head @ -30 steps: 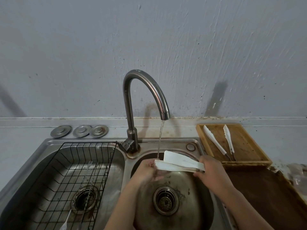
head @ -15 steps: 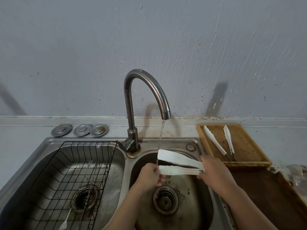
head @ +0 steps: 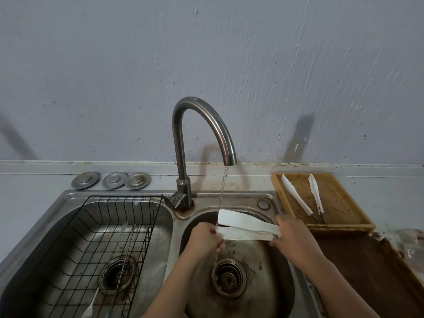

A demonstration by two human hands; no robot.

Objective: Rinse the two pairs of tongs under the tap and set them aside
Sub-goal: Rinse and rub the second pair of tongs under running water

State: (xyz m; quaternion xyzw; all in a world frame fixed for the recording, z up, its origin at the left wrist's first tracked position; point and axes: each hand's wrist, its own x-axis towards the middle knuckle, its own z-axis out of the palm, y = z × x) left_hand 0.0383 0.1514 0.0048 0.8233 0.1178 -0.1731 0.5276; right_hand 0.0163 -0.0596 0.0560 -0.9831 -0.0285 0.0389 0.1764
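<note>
the right hand (head: pixel 296 239) covers the hinge end of the white tongs (head: pixel 245 228). both forearms leave the bottom edge. a blurred, perhaps plastic, bag (head: pixel 413 244) is cut off at right.

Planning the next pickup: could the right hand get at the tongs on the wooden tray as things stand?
Probably yes for the path: the slim tongs lie uncovered on the wooden tray, just beyond the right hand. But that hand grips the wide tongs under the tap, so it must release them first.

Home kitchen, stainless double-bowl sink (head: pixel 229 198), running gooseneck tap (head: pixel 202 125), wire dish rack (head: pixel 110 244), 3 drain stoppers (head: pixel 111 180), wooden tray (head: pixel 339 203), stained grey wall (head: pixel 206 65)
</note>
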